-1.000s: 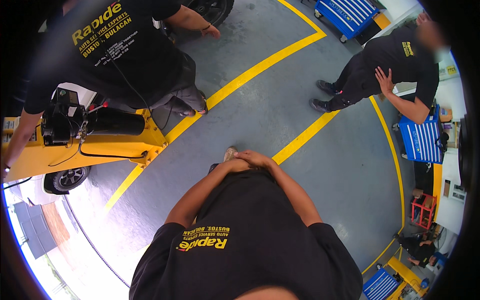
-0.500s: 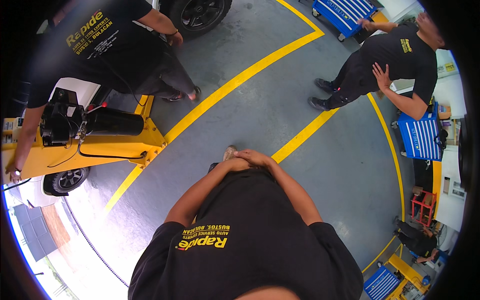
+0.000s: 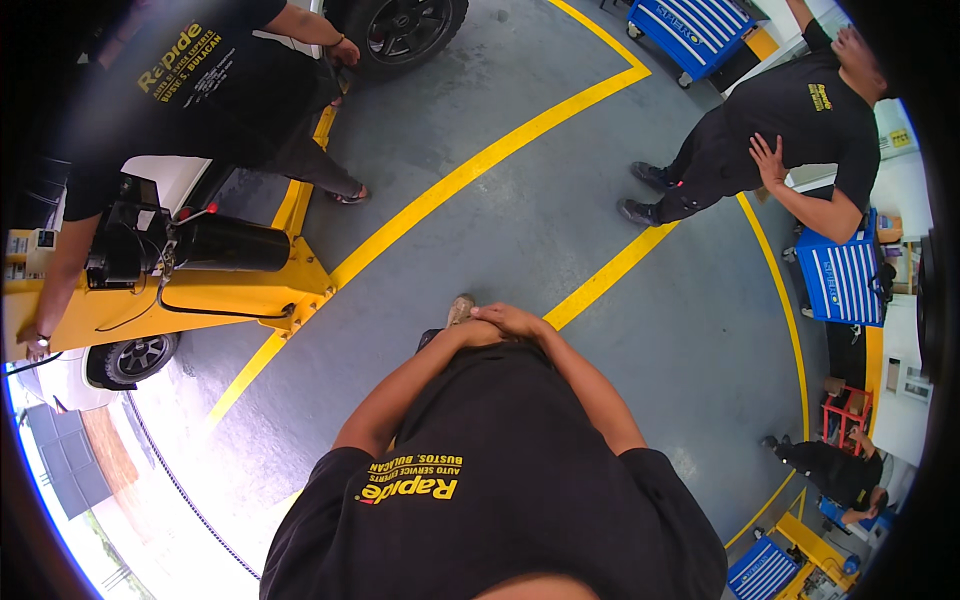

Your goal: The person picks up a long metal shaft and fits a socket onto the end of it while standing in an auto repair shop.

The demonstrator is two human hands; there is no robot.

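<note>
My hands are folded together in front of my waist, below my black shirt [image 3: 500, 440]. My right hand [image 3: 511, 319] lies over my left hand [image 3: 478, 334], its fingers closed across the back of it. The fingers of my left hand are mostly hidden underneath. No tool or part shows in either hand. Just beyond the hands, the toe of a brown shoe [image 3: 461, 308] sticks out over the grey floor.
At left, a person in black [image 3: 210, 100] reaches over a yellow lift base [image 3: 200, 305] with a black cylinder [image 3: 230, 244], near vehicle wheels [image 3: 405, 30]. At right stand another person [image 3: 790, 130], blue tool cabinets [image 3: 840, 275] and a red rack [image 3: 847, 415]. Yellow lines [image 3: 610, 270] cross the floor.
My folded hands stay in place. The left person's foot has moved back toward the lift. The right person has raised one arm. A distant person at lower right has shifted.
</note>
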